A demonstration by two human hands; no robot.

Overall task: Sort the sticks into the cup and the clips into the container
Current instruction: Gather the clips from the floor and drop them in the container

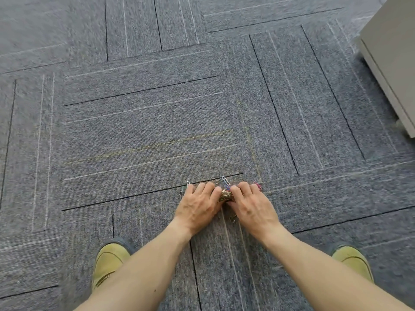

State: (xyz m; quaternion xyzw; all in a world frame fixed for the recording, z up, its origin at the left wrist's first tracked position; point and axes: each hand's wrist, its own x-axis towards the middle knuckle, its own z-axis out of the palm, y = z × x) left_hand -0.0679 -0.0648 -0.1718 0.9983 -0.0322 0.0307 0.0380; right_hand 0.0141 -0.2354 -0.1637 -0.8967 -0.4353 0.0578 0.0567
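Grey carpet tiles (146,131) throughout. Left hand (197,206) and right hand (252,207), fingers curled, clamp the clip pile (225,195) at 6 o'clock of view. Probable risks: stray clip (225,181) at the pile's 12 o'clock gets missed; loose scoop spills.

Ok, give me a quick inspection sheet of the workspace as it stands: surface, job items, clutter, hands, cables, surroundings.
Surface: grey carpet tiles with dark and pale lines.
Job's things: clump of gold-coloured paper clips between the hands; loose silver paper clip and pink paper clip beside them; no sticks, cup or container seen.
Clutter: nothing seen.
Hands: left hand and right hand flank the clump, fingers bent to the carpet; grip unclear.
Cables: nothing seen.
Surroundings: grey cabinet corner upper right; yellow shoes.
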